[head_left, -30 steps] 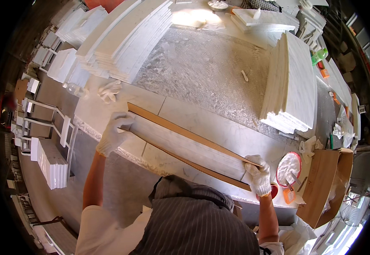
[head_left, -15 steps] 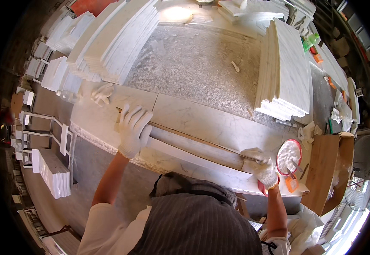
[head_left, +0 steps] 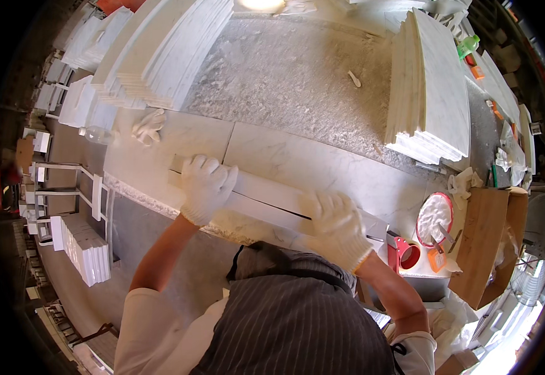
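Observation:
Two long white strips lie side by side along the near edge of the marble slab, a dark narrow gap between them. My left hand, in a white knit glove, is closed over their left part with fingers bent. Over the right part, my gloved right hand is curled around the strips, somewhat blurred. A red tape dispenser stands just right of the strips' end. Behind it is a red-rimmed bowl of white paste, with metal-bladed tools in it. An orange-handled scraper lies beside the bowl.
Stacks of marble slabs stand at the back left and back right. Between them spreads a dusty grey surface. A spare glove and a clear bottle lie at left; a cardboard box stands at right.
My right hand has moved left from the strips' right end, uncovering the tape dispenser. My left fingers have curled in. The strips' brownish channel no longer shows; white faces show instead.

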The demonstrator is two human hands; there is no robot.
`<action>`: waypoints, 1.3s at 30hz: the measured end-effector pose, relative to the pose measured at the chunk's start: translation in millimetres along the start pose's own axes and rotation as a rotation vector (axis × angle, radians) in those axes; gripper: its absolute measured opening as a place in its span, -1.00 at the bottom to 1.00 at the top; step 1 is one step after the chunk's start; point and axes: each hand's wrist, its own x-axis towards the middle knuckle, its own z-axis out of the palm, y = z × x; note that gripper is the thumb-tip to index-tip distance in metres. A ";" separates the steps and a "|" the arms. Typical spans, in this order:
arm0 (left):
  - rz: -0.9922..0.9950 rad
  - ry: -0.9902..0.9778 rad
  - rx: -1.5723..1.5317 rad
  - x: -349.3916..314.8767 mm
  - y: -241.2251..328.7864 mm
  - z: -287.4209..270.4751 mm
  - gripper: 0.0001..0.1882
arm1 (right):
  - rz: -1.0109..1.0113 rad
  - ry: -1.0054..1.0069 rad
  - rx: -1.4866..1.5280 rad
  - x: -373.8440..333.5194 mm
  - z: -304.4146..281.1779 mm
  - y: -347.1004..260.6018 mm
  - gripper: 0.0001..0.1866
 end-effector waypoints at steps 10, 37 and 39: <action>-0.059 -0.303 -0.078 24.1 15.3 -8.6 -0.57 | -0.069 0.157 0.079 0.6 0.4 6.9 0.08; -1.071 -0.263 -0.137 -12.9 -48.8 -8.2 -0.49 | 0.217 0.295 0.197 -77.2 23.9 43.0 0.09; -1.054 -0.255 -0.057 -11.6 -44.2 -7.7 -0.52 | 0.203 0.326 0.186 -76.9 26.9 42.7 0.09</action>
